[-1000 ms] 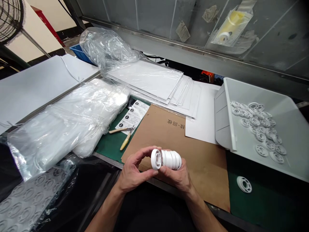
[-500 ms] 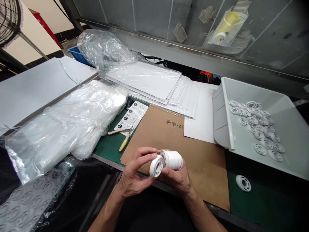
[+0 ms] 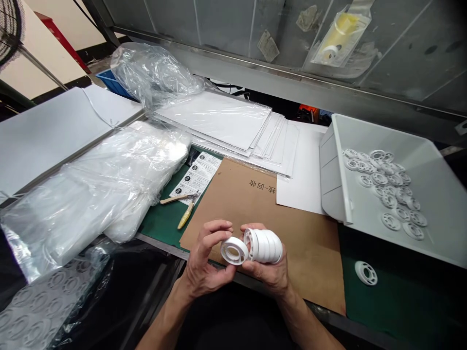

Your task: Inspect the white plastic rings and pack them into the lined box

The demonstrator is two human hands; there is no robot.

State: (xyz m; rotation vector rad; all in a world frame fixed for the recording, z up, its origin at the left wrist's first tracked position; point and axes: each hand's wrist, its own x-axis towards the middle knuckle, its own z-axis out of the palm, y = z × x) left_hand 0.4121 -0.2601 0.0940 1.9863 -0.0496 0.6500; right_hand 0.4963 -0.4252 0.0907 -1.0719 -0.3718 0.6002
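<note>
My left hand (image 3: 207, 257) pinches a single white plastic ring (image 3: 234, 251) between thumb and fingers, its open face turned toward me. Right beside it, my right hand (image 3: 272, 272) is wrapped round a stack of several white rings (image 3: 265, 246), lying on its side with one slotted end facing left. The two hands are close together over the near edge of a brown cardboard sheet (image 3: 306, 257). One loose white ring (image 3: 366, 273) lies on the green table surface (image 3: 386, 306) to the right.
A grey bin (image 3: 346, 180) at the right holds many more rings. Clear plastic bags (image 3: 91, 180) lie at the left, above bagged rings (image 3: 40, 306). White sheets (image 3: 219, 119) are stacked at the back. A yellow-handled tool (image 3: 186, 216) lies by a printed label sheet (image 3: 195, 177).
My left hand has turned the single ring so its face points more toward me. The stack in my right hand has shifted slightly right. The whole view has moved a little.
</note>
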